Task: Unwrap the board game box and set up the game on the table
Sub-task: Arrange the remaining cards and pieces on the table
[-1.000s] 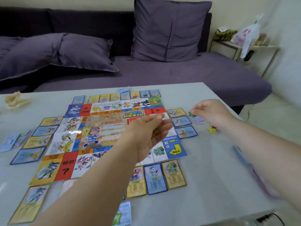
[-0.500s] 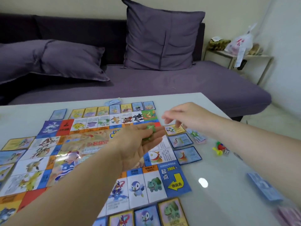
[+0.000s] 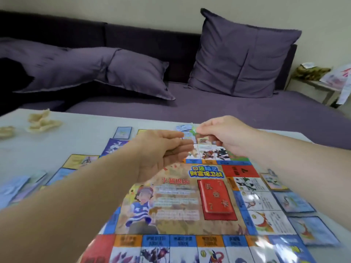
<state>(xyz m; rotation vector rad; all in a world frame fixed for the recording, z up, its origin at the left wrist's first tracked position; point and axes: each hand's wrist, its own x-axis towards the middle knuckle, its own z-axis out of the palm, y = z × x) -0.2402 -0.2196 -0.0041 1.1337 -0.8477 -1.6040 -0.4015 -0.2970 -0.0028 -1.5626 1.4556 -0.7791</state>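
Pinching a small green piece [image 3: 194,130] in the right hand [image 3: 226,135] above the board's [image 3: 176,205] far edge, just beyond the loosely open left hand [image 3: 161,150], long axis too blurred to tell.

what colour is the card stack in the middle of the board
Red; the card stack shows best in the head view.
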